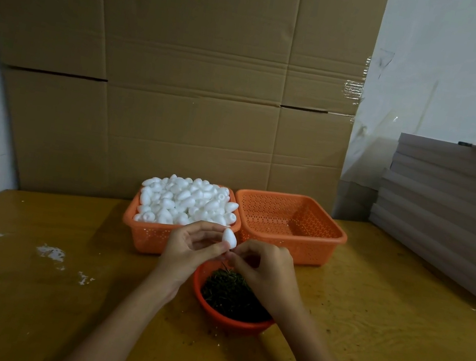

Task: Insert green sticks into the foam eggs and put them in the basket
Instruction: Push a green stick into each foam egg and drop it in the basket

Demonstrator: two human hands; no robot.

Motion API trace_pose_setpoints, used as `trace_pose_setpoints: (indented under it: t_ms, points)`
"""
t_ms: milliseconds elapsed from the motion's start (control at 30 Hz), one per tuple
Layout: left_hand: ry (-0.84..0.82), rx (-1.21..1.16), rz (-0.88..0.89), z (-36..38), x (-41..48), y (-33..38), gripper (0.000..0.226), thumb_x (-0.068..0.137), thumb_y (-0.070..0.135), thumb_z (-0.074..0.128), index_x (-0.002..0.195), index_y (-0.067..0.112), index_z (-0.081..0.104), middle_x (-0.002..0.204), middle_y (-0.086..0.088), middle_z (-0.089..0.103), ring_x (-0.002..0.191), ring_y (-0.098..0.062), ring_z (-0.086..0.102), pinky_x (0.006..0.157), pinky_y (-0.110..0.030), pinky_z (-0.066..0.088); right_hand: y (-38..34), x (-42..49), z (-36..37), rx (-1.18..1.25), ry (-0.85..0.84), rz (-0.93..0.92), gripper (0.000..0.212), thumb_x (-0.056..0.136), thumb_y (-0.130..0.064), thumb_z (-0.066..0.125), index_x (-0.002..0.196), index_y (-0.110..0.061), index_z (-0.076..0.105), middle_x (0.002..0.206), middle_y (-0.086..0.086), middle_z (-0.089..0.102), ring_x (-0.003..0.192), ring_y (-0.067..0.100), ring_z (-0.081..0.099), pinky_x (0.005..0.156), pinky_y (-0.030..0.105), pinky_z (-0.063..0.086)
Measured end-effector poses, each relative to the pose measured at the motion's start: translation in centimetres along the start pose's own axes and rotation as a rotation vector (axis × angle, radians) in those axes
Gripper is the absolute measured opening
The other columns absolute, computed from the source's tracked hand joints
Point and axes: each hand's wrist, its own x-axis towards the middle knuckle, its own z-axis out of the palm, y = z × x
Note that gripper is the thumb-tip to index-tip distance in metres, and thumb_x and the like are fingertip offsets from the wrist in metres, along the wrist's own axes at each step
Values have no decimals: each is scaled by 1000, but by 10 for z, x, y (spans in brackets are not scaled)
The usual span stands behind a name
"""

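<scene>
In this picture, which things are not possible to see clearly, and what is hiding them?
Head view only.
1. Whether the green stick has entered the foam egg: the fingers of the left hand and right hand hide the joint.
2. The right side of the bowl: covered by the right hand and forearm.
3. Single sticks in the bowl: too small and dark to separate.

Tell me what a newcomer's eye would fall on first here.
The heap of white foam eggs in the left orange basket at the back stands out most against the brown cardboard. Next come the hands at centre: the left hand holds one egg while the right hand pinches a thin green stick just under it, above a red bowl of sticks.
</scene>
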Motion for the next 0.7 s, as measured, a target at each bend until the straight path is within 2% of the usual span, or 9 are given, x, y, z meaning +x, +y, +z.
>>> trace_pose_setpoints:
  t_ms: [167, 267, 333, 433, 500, 600, 700]
  points:
    - [0, 5, 20, 0, 0, -1, 32, 77, 20, 91, 107, 29, 82, 112, -7, 81, 110, -26, 78, 85, -32, 64, -2, 0, -2, 26, -5, 18, 9, 95, -30, 76, 96, -22, 81, 85, -16, 76, 79, 0, 71, 75, 26, 58]
    - [-53, -12, 41, 0, -1, -3, 44, 79, 18, 89, 121, 21, 78, 119, -9, 80, 116, -27, 75, 96, -39, 62, 2, 2, -7, 65, 63, 56, 8, 95, -29, 75, 99, -25, 81, 86, -18, 76, 80, -2, 71, 75, 25, 59]
    - [-68, 30, 62, 1, -1, -4, 47, 84, 15, 87, 129, 17, 74, 118, -8, 80, 116, -25, 76, 98, -39, 62, 8, 4, -12, 44, 134, 92, 9, 95, -32, 74, 101, -28, 81, 84, -21, 74, 79, -2, 70, 73, 23, 59]
    - [-51, 203, 130, 2, 0, -7, 27, 88, 10, 85, 114, 16, 79, 104, -6, 82, 104, -20, 78, 96, -35, 62, 23, 12, -21, -49, 232, 162, 10, 95, -33, 73, 101, -29, 79, 82, -23, 71, 76, -5, 68, 71, 21, 59]
    - [-45, 271, 154, 2, 1, -9, 14, 89, 10, 85, 101, 16, 81, 97, -4, 81, 98, -19, 78, 90, -33, 62, 35, 22, -28, -127, 265, 211, 10, 95, -32, 74, 102, -26, 80, 83, -20, 72, 72, -4, 67, 70, 25, 60]
    - [-80, 295, 178, 6, 0, -11, 7, 91, 10, 83, 93, 16, 82, 91, -4, 81, 92, -19, 77, 84, -29, 60, 50, 41, -38, -287, 226, 262, 13, 96, -31, 73, 93, -19, 79, 81, -8, 75, 68, 7, 66, 63, 35, 57]
    - [-103, 298, 198, 7, 0, -11, 4, 92, 19, 80, 89, 21, 81, 87, -4, 80, 88, -19, 76, 82, -26, 60, 60, 62, -43, -518, 112, 332, 32, 98, -34, 69, 76, -11, 71, 66, 4, 66, 60, 23, 63, 53, 33, 46]
